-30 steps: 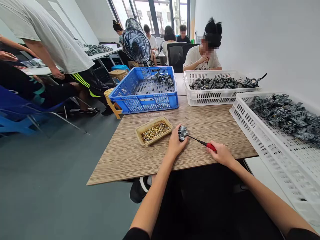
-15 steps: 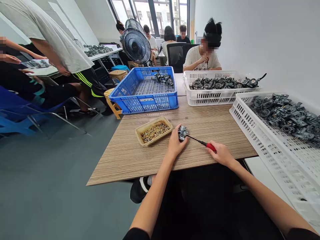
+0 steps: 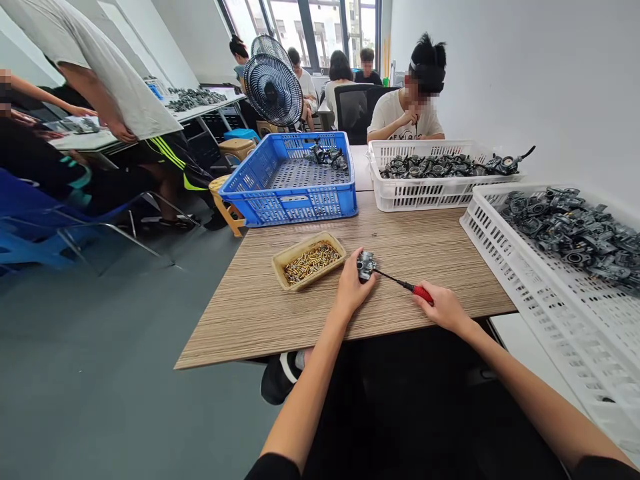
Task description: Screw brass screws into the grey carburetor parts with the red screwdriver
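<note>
A small grey metal carburetor (image 3: pixel 367 264) rests on the wooden table, gripped by my left hand (image 3: pixel 352 283), with the thumb on its near side and the fingers round its far left side. My right hand (image 3: pixel 441 305) is closed round the red handle of a screwdriver (image 3: pixel 423 293). Its dark shaft points left, and the tip touches the carburetor's right side; the exact contact spot is too small to make out. Just left of my left hand sits a shallow tan tray (image 3: pixel 283 280) of small brass-coloured parts (image 3: pixel 311 263).
Behind stands a blue crate (image 3: pixel 300 208) with a few carburetors. White baskets hold many more, one at the back (image 3: pixel 425 197) and one on the right (image 3: pixel 505 250). A person (image 3: pixel 407 117) sits across the table. A fan (image 3: pixel 273 90) and other people are farther off.
My hands, the carburetor and the screwdriver keep practically the same positions. At the far left, the standing person and the seated person have shifted slightly.
</note>
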{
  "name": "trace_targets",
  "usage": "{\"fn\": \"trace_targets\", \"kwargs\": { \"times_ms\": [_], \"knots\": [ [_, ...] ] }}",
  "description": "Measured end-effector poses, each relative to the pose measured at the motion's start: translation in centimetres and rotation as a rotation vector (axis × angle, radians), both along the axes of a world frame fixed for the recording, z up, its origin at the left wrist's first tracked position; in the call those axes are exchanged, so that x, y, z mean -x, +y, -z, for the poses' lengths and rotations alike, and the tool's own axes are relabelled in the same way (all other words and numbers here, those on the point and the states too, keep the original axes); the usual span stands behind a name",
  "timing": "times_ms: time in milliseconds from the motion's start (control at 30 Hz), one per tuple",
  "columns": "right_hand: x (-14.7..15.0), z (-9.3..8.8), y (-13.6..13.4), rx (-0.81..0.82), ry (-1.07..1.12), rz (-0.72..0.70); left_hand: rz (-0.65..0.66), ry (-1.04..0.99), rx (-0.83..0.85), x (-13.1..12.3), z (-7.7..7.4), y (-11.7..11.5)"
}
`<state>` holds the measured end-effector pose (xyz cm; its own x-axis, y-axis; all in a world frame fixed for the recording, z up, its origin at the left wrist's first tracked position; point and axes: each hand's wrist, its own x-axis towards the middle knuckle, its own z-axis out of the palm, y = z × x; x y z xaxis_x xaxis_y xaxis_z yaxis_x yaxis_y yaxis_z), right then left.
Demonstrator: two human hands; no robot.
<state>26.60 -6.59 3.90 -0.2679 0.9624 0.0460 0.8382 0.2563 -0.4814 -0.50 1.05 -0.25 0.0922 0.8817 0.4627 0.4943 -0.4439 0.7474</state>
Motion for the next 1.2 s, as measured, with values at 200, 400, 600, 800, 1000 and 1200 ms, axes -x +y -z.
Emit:
{"fn": "trace_targets", "kwargs": {
  "times_ms": [200,400,600,800,1000,1200],
  "knots": [
    [0.06,0.10,0.04,-0.009,-0.015,0.004,-0.008,-0.007,0.001,-0.08,0.05,0.03],
    [0.05,-0.02,0.00,0.002,-0.022,0.006,-0.007,-0.005,-0.004,-0.07,0.05,0.01],
    [0.07,-0.07,-0.03,0.003,-0.022,0.006,-0.005,-0.005,-0.008,-0.05,0.11,0.00],
    [0.11,-0.08,0.01,-0.002,-0.042,0.007,-0.009,0.002,0.010,-0.06,0.00,-0.04],
    [0.23,-0.11,-0.08,-0.023,-0.075,0.002,-0.009,0.006,0.001,-0.03,-0.02,-0.01],
    [0.26,0.03,-0.08,-0.027,-0.098,0.004,-0.004,0.000,-0.008,-0.05,0.03,0.05]
  ]
}}
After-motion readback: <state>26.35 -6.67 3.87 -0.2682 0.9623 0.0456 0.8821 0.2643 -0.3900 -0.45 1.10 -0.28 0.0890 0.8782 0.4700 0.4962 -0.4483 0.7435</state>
